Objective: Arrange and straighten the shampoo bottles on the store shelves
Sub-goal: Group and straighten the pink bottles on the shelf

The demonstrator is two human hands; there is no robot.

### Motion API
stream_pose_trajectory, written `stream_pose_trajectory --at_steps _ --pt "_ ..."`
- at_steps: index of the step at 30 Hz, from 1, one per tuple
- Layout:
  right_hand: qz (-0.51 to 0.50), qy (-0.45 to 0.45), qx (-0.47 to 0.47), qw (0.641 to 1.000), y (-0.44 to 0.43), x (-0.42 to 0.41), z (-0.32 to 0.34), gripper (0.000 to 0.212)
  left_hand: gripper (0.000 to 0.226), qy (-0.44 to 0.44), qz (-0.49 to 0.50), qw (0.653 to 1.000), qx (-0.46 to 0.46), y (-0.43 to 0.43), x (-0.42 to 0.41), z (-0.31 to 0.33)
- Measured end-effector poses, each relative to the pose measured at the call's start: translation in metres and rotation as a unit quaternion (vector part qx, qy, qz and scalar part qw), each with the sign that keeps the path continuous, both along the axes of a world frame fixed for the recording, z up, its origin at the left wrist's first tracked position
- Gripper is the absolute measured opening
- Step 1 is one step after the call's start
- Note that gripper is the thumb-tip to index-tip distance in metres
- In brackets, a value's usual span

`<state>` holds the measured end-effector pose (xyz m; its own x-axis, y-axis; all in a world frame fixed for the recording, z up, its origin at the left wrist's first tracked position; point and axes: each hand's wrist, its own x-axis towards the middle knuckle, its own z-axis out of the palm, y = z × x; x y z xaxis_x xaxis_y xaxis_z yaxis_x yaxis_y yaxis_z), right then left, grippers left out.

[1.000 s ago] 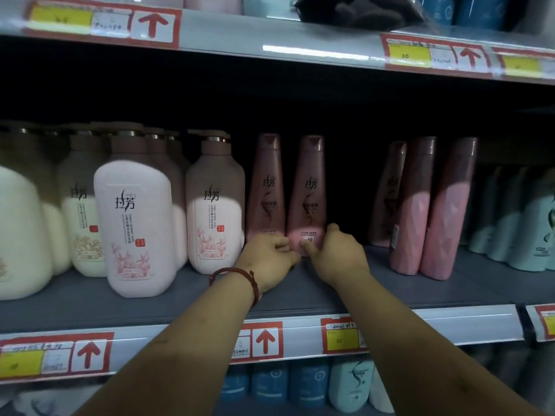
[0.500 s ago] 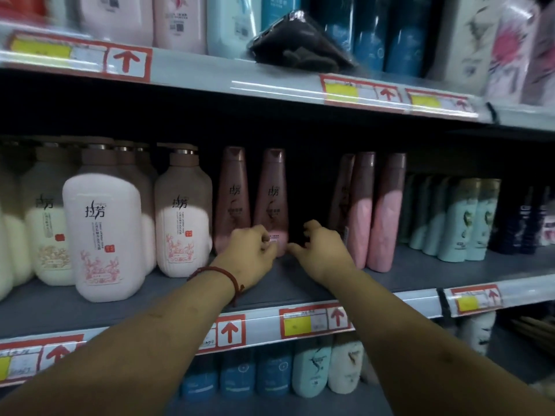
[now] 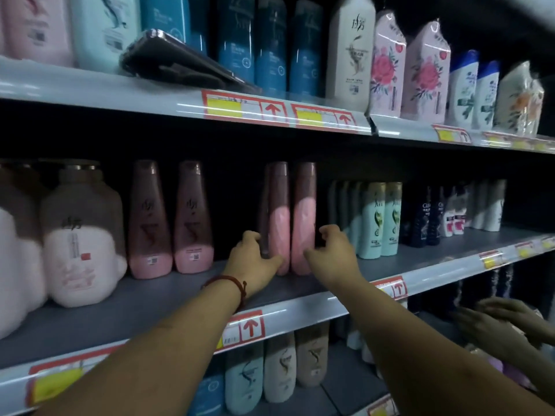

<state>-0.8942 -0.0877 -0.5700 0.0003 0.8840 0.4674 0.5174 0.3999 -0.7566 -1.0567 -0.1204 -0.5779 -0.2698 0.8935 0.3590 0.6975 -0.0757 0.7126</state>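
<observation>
On the middle shelf (image 3: 168, 298) stand two slim pink bottles turned edge-on, a left one (image 3: 279, 226) and a right one (image 3: 304, 223). My left hand (image 3: 252, 262), with a red cord on its wrist, grips the base of the left bottle, thumb in front and fingers behind. My right hand (image 3: 332, 250) curls round the lower right side of the right bottle. To their left, two matching pink bottles (image 3: 150, 223) (image 3: 193, 220) face forward, side by side. A gap of bare shelf lies between the two pairs.
Large pink pump bottles (image 3: 84, 235) fill the shelf's left end. Green bottles (image 3: 381, 220) and dark ones (image 3: 426, 217) stand to the right. A black packet (image 3: 180, 61) lies on the upper shelf among blue bottles. Another person's hands (image 3: 495, 322) reach into the lower shelf at right.
Both my hands left the two forward-facing pink bottles and moved right to the edge-on pair, taking hold of them. The view swung right and up.
</observation>
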Motion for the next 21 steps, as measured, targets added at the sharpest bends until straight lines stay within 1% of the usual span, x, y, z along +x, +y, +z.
stream_pose_trajectory --at_steps 2,4,6,7,11,14,16,18,21 --pt "0.034 0.036 -0.037 0.998 0.013 0.005 0.002 0.062 0.072 -0.032 -0.022 0.999 -0.004 0.014 0.005 -0.003" --pt "0.079 0.079 -0.07 0.991 0.025 0.007 0.004 0.068 0.075 -0.054 -0.04 0.998 0.001 0.026 0.008 -0.004" --pt "0.142 0.137 -0.11 0.974 0.035 0.005 0.002 0.074 0.075 -0.066 -0.037 0.997 0.009 0.035 0.007 -0.002" --pt "0.167 0.147 -0.127 0.967 0.039 0.003 0.0 0.073 0.074 -0.072 -0.033 0.997 0.013 0.037 0.006 -0.001" --pt "0.229 0.114 -0.15 0.955 0.037 -0.006 -0.005 0.066 0.065 -0.085 -0.03 0.996 0.004 0.04 -0.012 0.0" --pt "0.219 0.104 -0.123 0.962 0.022 -0.025 -0.005 0.07 0.054 -0.121 -0.043 0.992 0.004 0.02 -0.032 0.003" --pt "0.216 0.071 -0.098 0.969 0.009 -0.043 -0.004 0.069 0.05 -0.129 -0.049 0.99 -0.001 -0.003 -0.045 0.007" --pt "0.22 0.032 -0.071 0.972 -0.005 -0.063 -0.003 0.074 0.053 -0.124 -0.042 0.991 -0.009 -0.028 -0.06 0.01" --pt "0.235 -0.014 -0.055 0.97 -0.025 -0.09 0.0 0.093 0.072 -0.131 -0.022 0.991 0.013 -0.057 -0.083 0.009"
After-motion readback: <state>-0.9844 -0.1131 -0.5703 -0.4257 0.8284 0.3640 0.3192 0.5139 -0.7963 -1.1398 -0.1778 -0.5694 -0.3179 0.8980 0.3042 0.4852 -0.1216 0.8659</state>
